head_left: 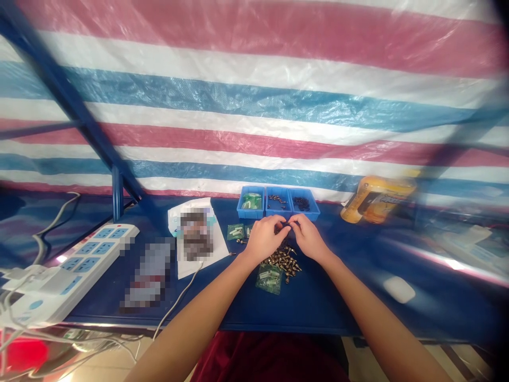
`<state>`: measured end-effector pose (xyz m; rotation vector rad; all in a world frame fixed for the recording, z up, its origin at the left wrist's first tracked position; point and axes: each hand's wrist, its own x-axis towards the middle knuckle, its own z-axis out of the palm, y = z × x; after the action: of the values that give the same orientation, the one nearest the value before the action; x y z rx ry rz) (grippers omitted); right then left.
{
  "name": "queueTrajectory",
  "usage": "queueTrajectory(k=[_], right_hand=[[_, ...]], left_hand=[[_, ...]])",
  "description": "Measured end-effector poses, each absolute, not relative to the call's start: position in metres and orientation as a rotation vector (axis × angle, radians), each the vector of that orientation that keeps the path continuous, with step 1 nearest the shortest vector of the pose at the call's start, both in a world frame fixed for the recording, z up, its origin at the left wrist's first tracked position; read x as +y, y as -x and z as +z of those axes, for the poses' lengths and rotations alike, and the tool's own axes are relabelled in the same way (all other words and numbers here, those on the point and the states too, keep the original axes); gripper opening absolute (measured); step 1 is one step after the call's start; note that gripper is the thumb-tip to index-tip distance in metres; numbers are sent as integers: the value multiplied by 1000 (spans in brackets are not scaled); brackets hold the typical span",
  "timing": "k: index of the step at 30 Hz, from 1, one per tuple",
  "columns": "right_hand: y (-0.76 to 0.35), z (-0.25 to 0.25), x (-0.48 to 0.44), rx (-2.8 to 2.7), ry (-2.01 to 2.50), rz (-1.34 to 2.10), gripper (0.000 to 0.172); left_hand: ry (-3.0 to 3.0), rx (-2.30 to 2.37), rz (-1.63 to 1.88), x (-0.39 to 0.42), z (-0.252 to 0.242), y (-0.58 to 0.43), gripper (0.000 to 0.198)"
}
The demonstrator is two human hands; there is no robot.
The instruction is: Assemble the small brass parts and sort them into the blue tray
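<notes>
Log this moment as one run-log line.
left hand | right hand | fingertips together, held item unclear | brass fittings below | blue tray beyond

Glossy brass fittings (283, 262) lie by smooth plastic trays (250, 213).

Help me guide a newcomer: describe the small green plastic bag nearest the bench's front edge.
On the blue bench, find the three blue trays, then look down past the left hand and right hand. Below them lies a heap of brass fittings. The small green plastic bag sits at the heap's front edge, nearer the person than any other green packet.
</notes>
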<state>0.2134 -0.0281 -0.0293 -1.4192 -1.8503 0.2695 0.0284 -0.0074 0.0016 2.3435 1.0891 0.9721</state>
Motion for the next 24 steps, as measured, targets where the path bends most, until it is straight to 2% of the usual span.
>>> queueTrajectory(k=[12, 17, 21, 24], right_hand=[[-203, -15, -37, -1815, 1152, 402, 18], [-201, -18, -37, -1723, 1125, 447, 18], [-202, -18, -38, -1676, 1204, 525, 20], [-203, -16, -39, -1764, 1276, 608, 24]], left_hand=[[-2275, 910, 1192, -7, 1, -29, 12], [-2216, 878, 1256, -9, 3, -29, 18], [-2145, 928, 1283, -13, 6, -29, 33], [-2084, 953, 1326, -14, 9, -28, 21]])
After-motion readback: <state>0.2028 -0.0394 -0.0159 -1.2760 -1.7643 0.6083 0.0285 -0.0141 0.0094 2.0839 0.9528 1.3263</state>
